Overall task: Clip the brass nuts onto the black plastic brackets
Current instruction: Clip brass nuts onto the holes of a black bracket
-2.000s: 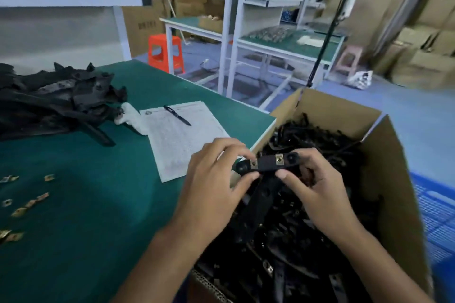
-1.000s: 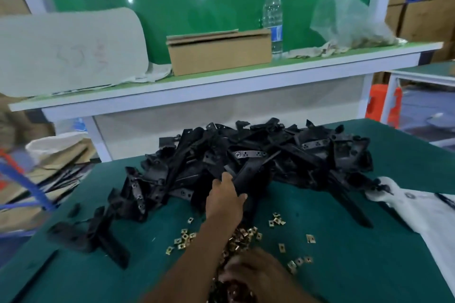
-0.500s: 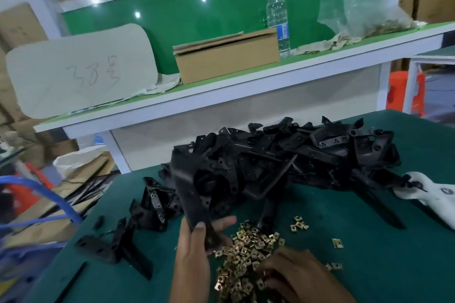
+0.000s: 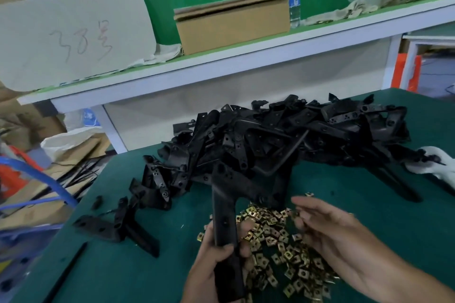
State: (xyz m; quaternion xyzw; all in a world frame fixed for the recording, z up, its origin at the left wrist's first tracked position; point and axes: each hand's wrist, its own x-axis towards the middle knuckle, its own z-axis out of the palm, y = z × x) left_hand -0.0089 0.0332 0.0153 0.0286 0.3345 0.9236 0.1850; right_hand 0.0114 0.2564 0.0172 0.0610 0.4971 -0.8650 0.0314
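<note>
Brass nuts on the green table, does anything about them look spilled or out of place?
The brass nuts lie loose in a scattered heap on the green table, with no tray around them. One stray sits apart, nearer the bracket pile. Otherwise nothing stands out; the left hand grips a black bracket.

black plastic brackets (image 4: 283, 140) and brass-gold nuts (image 4: 283, 251) lie on a dark green tabletop (image 4: 369, 204), under a white-edged shelf (image 4: 221, 64) with a brown box (image 4: 231, 24).
</note>
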